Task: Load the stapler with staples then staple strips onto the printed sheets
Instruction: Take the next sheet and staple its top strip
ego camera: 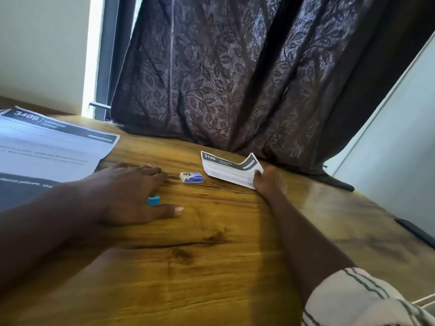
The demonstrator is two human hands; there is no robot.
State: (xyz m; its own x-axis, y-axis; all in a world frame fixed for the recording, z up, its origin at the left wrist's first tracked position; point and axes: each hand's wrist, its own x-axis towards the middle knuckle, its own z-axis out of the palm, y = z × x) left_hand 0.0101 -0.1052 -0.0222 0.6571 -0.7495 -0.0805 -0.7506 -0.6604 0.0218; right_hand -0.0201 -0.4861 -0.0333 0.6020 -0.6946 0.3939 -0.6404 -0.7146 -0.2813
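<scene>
My left hand (127, 191) lies palm down on the wooden table (211, 267), fingers stretched out. It covers a blue stapler (153, 200), of which only one end shows between thumb and forefinger. A small staple box (191, 178), partly slid open, lies just right of the fingertips. My right hand (268, 182) pinches the near right corner of a paper strip (226, 168) headed "3108", whose right end curls up. The printed sheets (47, 149), headed "3409", lie at the far left, partly under my left forearm.
A dark patterned curtain (235, 78) hangs down onto the table's far edge behind the strip. A dark flat object (414, 231) lies at the right edge of the table. A wall (400, 149) stands to the right.
</scene>
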